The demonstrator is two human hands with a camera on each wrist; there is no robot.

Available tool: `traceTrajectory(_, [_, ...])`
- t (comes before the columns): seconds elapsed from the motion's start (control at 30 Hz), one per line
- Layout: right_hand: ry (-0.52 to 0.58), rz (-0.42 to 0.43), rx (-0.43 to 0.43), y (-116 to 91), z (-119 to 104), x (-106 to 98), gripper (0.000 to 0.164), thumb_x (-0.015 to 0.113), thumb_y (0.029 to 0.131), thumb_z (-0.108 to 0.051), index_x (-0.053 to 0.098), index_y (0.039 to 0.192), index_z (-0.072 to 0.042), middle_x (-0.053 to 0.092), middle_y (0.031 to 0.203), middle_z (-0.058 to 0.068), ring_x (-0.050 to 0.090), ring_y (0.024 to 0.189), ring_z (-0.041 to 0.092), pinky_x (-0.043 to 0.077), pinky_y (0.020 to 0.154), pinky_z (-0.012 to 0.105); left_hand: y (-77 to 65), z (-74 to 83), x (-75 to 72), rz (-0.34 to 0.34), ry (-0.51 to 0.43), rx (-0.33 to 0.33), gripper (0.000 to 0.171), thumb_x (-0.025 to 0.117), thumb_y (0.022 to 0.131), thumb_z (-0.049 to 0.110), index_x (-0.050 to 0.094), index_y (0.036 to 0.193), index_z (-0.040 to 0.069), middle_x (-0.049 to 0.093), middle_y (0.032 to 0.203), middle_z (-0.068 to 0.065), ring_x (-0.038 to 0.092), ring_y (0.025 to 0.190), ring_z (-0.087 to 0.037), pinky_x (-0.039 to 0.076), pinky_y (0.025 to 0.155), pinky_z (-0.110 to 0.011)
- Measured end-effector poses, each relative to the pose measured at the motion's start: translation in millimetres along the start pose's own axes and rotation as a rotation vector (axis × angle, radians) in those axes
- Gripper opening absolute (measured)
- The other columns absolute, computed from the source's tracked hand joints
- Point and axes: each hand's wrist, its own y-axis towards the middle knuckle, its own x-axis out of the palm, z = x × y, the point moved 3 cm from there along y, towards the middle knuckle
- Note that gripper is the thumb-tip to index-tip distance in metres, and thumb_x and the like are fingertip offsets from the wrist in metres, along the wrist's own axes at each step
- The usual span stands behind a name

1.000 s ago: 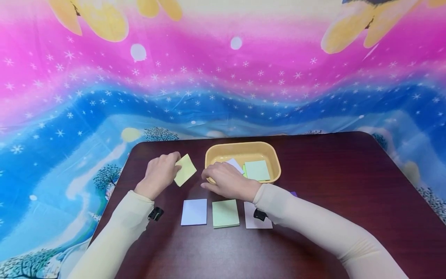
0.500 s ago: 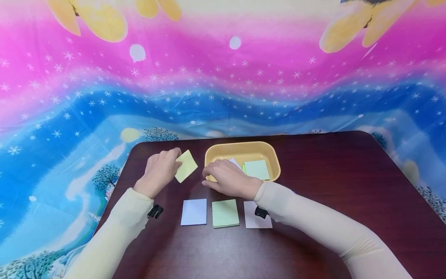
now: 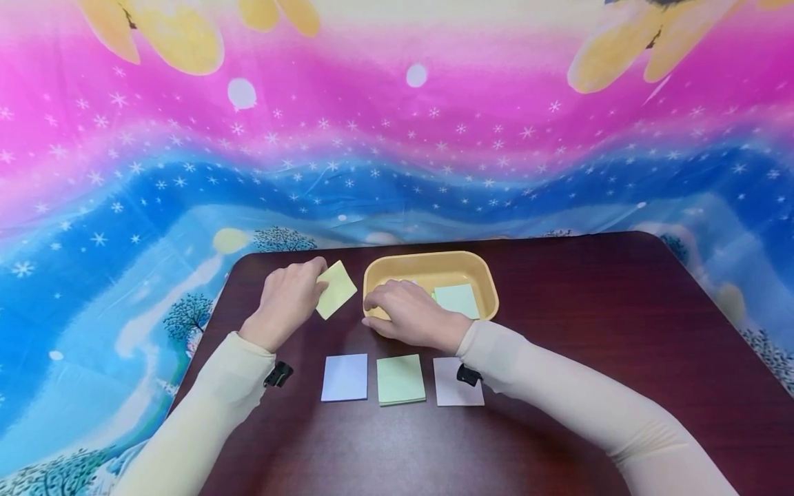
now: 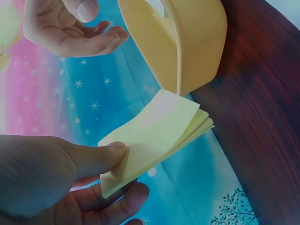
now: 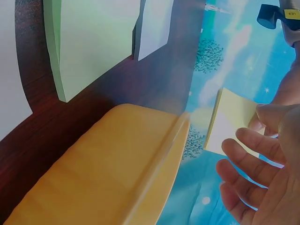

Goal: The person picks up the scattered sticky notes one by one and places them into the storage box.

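A pad of yellow sticky notes (image 3: 337,289) is pinched between the thumb and fingers of my left hand (image 3: 287,303). It is raised just left of the yellow plastic tub (image 3: 428,259), its sheets fanning slightly apart at the far end in the left wrist view. My right hand (image 3: 415,317) hovers over the tub's near left side, fingers loosely bent and holding nothing. In the right wrist view, its fingers (image 5: 255,164) overlap the yellow pad. Inside the tub lies a pale green pad (image 3: 455,301); other notes there are mostly hidden by my right hand.
In front of the tub, a row of sticky-note pads lies on the dark wooden table (image 3: 589,310): lavender (image 3: 344,377), light green (image 3: 401,379) and pale pink (image 3: 459,393), the last partly under my right wrist strap. A printed cloth (image 3: 397,138) hangs behind the table.
My left hand has lifted the yellow pad slightly and brought it right, closer to the tub. My right hand has shifted a little up and right, covering more of the notes inside.
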Motion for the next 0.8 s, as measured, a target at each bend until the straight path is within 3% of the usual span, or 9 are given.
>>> traceTrajectory(0.23, [-0.004,0.01,0.007,-3,4,-4,0.024,0.066,0.097,-0.034,0.075,0.107,-0.014,0.074,0.102,0.0,0.067,0.096,0.019,0.053,0.089,0.039,2.1,5.3,0.1,0.014,-0.006,0.021,0.01,0.071,0.093,0.013,0.067,0.1,0.007,0.072,0.078,-0.011,0.057,0.059,-0.022,0.042,0.05,-0.035])
traceTrajectory(0.8, [-0.001,0.022,0.03,-7,14,-10,0.022,0.07,0.095,-0.032,0.074,0.107,-0.014,0.076,0.103,0.001,0.069,0.094,0.019,0.054,0.085,0.04,9.5,19.7,-0.8,0.018,0.0,0.043,0.008,0.071,0.094,0.015,0.065,0.096,0.009,0.069,0.075,-0.007,0.057,0.061,-0.022,0.042,0.052,-0.036])
